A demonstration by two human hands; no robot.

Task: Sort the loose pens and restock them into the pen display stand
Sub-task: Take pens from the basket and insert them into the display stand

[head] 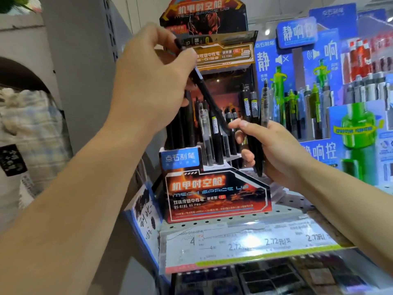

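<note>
Head view: pen display stand (214, 194) at the left end of the perforated shelf (282, 206), grey wall panel close on its left, blue display (331, 86) crowding its right. Printed "MECH SPACE UP", "DS-0185"; price strip (255, 244) reading "2.72". Left hand (148, 81) raised, pinching a black pen (207, 96) slanted down toward the stand's slots. Right hand (274, 150) gripping a bundle of pens (256, 128) just right of the stand.

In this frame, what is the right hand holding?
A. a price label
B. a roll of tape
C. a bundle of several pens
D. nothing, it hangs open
C: the right hand grips a bundle of pens, dark and clear ones, upright in front of the pen display stand, while the left hand pinches a single black pen.
</note>
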